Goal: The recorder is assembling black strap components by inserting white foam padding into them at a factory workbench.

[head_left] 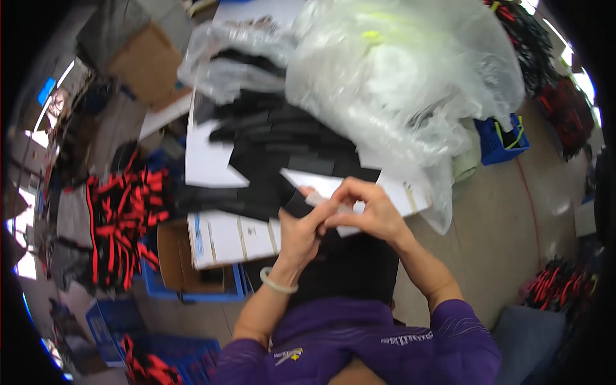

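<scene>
My left hand (298, 236) and my right hand (371, 206) meet over the near edge of the white-topped table (208, 154). A black fabric piece (298, 205) is gripped in my left hand, its lower part hidden by the fingers. With thumb and fingertips pinched together, my right hand holds a small whitish piece (314, 199) close to the left thumb; its kind is not plain. Beyond both hands, a spread pile of flat black fabric pieces (263, 147) covers much of the tabletop.
A large clear plastic bag (385, 70) fills the far right of the table. At left stand a cardboard box (176, 250) in a blue crate (192, 297) and stacked red-and-black pieces (125, 221). Beyond the right edge sits a blue basket (504, 142) on the floor.
</scene>
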A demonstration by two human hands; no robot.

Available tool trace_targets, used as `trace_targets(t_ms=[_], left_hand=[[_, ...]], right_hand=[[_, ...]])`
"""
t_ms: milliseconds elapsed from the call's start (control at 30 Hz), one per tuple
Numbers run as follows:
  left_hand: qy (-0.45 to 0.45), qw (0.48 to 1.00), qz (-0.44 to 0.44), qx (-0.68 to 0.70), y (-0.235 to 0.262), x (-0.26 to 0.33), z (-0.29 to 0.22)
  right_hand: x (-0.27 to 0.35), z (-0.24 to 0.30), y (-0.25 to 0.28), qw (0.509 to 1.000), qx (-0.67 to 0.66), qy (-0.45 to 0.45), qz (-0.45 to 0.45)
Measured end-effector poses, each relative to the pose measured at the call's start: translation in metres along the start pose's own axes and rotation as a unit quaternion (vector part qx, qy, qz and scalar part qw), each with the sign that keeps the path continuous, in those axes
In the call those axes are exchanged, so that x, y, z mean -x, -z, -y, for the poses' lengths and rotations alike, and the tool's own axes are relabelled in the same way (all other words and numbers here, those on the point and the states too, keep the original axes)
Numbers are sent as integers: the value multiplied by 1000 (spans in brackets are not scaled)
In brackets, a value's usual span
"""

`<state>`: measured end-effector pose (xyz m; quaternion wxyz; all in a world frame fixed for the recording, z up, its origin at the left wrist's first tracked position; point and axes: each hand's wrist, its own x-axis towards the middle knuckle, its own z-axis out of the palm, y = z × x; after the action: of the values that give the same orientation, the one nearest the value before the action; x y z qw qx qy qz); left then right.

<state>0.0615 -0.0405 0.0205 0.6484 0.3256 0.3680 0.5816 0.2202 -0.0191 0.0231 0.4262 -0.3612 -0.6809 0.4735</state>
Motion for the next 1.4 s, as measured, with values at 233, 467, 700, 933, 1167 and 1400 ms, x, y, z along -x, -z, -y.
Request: trace_targets(t_ms=[233,467,700,933,1167,1400], left_hand=[[22,969,-95,229,37,-29,0],[110,908,-58,400,46,-38,-6],[89,904,-73,412,55,-34,-7],[40,922,-97,373,52,-29,-9],[14,924,-112,364,56,-27,-12],[44,918,-96,381,43,-26,-5]], right_hand=[[5,-5,3,998,-40,-38,-7],[-7,2,-6,996,70,10,54],[-12,-2,-18,975,194,107,28],[-12,1,-43,932,302,195,-48],[-9,13,-44,932,324,157,-35],[-7,5,-51,934,298,198,-11]])
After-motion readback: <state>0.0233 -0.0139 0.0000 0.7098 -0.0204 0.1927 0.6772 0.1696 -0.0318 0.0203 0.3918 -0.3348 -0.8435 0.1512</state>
